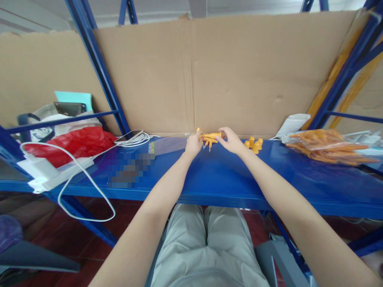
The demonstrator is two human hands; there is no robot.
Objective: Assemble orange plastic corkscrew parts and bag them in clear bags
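Near the back of the blue shelf, my left hand (pixel 194 143) is closed round the left end of an orange plastic piece (pixel 212 136). My right hand (pixel 232 140) has its thumb and fingers about the right end of the same piece. Just below it, between my hands, are more orange plastic parts with small curly metal bits, like springs (pixel 210 150); whether they are joined to the held piece I cannot tell. Several short orange plastic parts (pixel 253 145) stand to the right of my right hand.
Clear bags of orange parts (pixel 326 145) lie at the right. On the left are a flat plastic bag (pixel 172 145), a coiled white cable (pixel 139 139), a red bag (pixel 80 144) and a white power strip (pixel 67 174). A cardboard wall (pixel 254 75) closes the back.
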